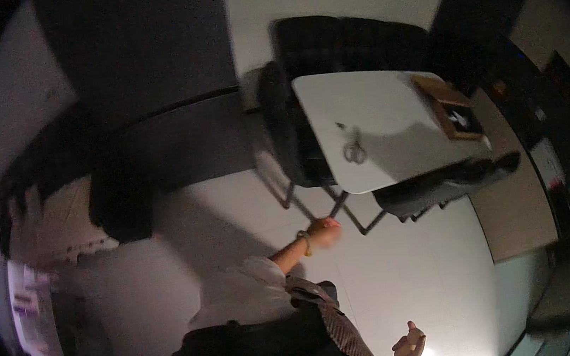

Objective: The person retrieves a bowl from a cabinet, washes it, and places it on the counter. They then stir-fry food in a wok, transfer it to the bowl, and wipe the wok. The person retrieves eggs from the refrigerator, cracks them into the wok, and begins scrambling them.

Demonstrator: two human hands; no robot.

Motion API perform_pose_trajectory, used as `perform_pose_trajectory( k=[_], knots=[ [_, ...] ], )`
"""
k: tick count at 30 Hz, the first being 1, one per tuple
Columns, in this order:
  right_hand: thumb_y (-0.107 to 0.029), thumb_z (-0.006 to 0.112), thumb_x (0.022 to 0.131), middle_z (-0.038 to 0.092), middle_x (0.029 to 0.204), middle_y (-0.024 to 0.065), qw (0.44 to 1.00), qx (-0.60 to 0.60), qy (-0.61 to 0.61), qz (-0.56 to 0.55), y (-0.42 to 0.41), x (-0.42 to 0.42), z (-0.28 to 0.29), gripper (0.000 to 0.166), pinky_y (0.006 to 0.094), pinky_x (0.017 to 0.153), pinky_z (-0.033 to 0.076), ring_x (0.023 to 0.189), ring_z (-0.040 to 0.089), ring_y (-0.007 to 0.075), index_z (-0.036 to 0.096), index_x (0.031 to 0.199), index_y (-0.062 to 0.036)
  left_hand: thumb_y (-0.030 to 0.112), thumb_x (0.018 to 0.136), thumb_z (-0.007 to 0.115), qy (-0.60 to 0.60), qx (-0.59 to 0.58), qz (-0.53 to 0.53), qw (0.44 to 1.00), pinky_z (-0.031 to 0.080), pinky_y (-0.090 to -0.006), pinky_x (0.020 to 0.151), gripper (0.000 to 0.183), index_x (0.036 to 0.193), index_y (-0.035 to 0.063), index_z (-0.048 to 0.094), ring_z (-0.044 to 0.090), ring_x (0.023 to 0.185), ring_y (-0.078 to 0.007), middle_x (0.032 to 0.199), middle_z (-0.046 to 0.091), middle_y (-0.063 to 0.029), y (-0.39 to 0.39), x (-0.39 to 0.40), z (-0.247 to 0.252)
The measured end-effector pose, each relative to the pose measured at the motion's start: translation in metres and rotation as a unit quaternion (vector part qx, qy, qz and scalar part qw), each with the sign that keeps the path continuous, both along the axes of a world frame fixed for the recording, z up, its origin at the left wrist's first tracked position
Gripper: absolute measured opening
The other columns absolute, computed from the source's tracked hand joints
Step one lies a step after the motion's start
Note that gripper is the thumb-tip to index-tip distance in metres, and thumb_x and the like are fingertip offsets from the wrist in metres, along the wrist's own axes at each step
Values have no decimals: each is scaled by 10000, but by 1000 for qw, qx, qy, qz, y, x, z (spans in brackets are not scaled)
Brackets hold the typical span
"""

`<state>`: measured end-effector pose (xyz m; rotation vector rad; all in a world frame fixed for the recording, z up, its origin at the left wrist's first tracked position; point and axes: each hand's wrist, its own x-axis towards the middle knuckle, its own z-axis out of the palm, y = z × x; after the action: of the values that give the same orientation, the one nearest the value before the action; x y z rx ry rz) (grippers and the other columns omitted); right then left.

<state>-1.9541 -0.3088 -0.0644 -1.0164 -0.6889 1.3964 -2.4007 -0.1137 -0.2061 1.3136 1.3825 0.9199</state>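
Note:
My left hand point(325, 233) reaches out from a loose pale sleeve, with a bracelet point(304, 243) around the wrist. It is over the floor, short of the white table's point(381, 113) near corner; its fingers are blurred, so I cannot tell whether they hold anything. Lower down, at the bottom edge, my right hand point(408, 348) has its fingers loosely bent and apart, with nothing visible in it. A bright patch of light point(453, 352) falls on the floor beside it. A ring-shaped object point(354, 153) and a small dark item point(340, 125) lie on the table.
Dark chairs point(425, 190) with metal legs flank the table. A wooden box point(446, 105) rests on its far end. A dark bench point(348, 37) stands behind. At the left are a cloth-covered piece of furniture point(63, 221) and a dark boxy object point(76, 326). The room is dim.

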Motion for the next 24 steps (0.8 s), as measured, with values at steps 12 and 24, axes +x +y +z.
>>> perform_pose_trajectory(
  k=[12,24],
  knots=[
    [-571,485,923,599,997,87,970,-53,100,215,139,-162,-59,581,242,385,358,511,477,99,537,1142,-36,207,862,582,-116,162,540,817,468,-343,503,327,1181,136,555,594,698,-209,917,633,-61,-87,-393,173],
    [-448,517,949,614,853,59,938,-129,320,-23,207,-247,-39,488,280,483,457,628,563,147,511,1286,-96,192,810,629,-558,-49,110,821,474,-345,675,258,1027,67,569,574,803,-177,880,598,-42,135,-291,92]
  ],
)
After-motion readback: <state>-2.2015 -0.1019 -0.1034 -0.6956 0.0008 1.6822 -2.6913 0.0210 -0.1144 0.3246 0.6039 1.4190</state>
